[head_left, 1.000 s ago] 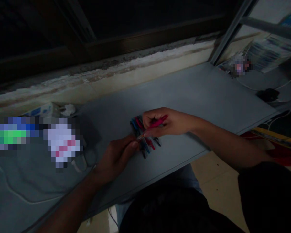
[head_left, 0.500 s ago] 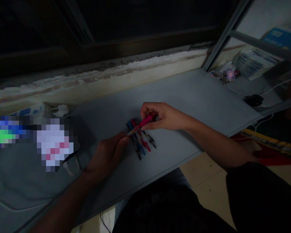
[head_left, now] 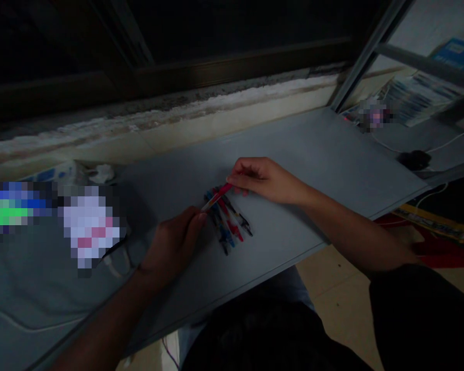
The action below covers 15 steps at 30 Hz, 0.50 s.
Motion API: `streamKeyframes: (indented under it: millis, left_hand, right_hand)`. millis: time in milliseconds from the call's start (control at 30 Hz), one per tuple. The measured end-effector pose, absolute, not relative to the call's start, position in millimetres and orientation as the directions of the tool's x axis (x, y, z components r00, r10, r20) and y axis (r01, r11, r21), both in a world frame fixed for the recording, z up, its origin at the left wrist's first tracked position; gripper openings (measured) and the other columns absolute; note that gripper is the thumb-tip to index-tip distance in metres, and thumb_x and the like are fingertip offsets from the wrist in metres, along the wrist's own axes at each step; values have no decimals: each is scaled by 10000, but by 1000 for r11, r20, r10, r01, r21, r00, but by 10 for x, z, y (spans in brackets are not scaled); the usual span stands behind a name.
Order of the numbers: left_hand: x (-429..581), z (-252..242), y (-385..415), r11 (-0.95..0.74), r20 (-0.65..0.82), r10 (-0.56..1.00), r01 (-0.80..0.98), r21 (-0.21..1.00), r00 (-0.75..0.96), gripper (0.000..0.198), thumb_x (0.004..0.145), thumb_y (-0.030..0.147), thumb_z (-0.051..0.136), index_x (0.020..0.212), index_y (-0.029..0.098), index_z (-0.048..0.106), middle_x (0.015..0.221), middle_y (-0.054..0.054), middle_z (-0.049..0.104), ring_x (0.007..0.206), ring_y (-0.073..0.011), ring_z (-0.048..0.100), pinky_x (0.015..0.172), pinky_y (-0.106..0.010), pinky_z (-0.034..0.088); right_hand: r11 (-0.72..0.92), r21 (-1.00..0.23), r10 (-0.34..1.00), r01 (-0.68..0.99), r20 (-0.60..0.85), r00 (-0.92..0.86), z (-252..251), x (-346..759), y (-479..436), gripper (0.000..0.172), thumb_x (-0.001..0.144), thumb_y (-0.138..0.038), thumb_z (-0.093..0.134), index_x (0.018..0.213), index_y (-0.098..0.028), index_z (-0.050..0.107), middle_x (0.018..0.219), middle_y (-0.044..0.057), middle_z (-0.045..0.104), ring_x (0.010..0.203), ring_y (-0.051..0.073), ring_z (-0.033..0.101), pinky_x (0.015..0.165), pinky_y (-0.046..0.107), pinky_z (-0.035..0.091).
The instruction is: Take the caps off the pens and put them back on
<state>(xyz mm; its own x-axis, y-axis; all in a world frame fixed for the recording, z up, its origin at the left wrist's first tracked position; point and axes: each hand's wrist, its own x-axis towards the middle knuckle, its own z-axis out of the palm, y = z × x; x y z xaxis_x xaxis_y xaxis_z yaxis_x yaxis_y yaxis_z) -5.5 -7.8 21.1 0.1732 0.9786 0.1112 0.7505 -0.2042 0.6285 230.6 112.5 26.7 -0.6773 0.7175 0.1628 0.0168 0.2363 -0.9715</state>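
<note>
A red pen (head_left: 221,192) with a clear barrel is held slantwise above the desk. My left hand (head_left: 179,235) is closed on its lower, clear end. At the red upper end my right hand (head_left: 261,178) pinches it between thumb and fingers. Beneath the pen, several more pens (head_left: 232,225) lie side by side on the grey desk (head_left: 290,149), with black, blue and red parts showing. The held pen hides some of their upper ends.
To the left are a blurred-out pale item (head_left: 93,224), a white cable (head_left: 34,329) and a pale box (head_left: 67,174). A metal post (head_left: 365,62) stands at the desk's right end, near stacked books (head_left: 413,100) and a black object (head_left: 414,159). The window wall borders the back.
My right hand has turned and slid towards the pen's upper end, fingertips now pinching it. My left hand keeps its hold. The whole view has shifted slightly.
</note>
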Motion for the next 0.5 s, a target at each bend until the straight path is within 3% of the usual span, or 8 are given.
streamKeyframes:
  millis: [167,300,500]
  left_hand:
    - [-47,208,-71,-220,150,975,746,629,162,303,1027,363,465,857,200,656,612,25,595,493,-127,530,500,-243,403]
    - [-80,166,-46,-316,234,948,733,602,216,270,1018,345,526,946,192,736,844,-48,724,703,-163,674,619,-262,503]
    - [-90,124,-40,-357,267,933,722,593,242,229,1021,321,566,1039,177,744,806,-14,671,669,-135,643,631,-246,500]
  right_hand:
    - [118,-985,705,-125,171,-688,321,2302,1142,338,782,-369,864,929,-170,634,846,-1,688,725,108,589,700,246,471]
    - [84,-988,786,-131,147,-601,369,2294,1129,352,779,-409,865,931,-174,650,774,-24,645,668,97,542,644,233,455]
    - [151,-974,868,-167,211,-449,369,2282,1132,317,812,-429,837,936,-181,682,761,-20,606,656,104,526,601,240,448]
